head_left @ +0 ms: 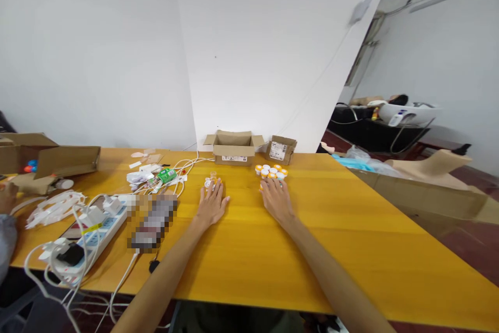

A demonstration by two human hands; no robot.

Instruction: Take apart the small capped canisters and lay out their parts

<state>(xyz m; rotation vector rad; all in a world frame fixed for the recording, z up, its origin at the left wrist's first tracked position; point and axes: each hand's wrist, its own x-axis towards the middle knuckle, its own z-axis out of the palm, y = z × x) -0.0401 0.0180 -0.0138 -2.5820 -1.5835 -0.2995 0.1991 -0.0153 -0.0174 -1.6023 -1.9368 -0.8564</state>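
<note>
Head view shows the left hand (211, 210) at seven o'clock from centre, palm down, fingers loosely spread at small clear pieces (212, 175). The right hand (277, 200) lies at five, fingers stretched over the near edge of clustered white-and-orange tubs (273, 170), at its twelve; whether it grips one cannot be told. Both groups look already gathered, outside any box; how much is left does not show. At the left hand's one o'clock stands an open carton (234, 152), floor hidden; at its ten, another box (68, 161) holds red and blue round things (33, 163).
</note>
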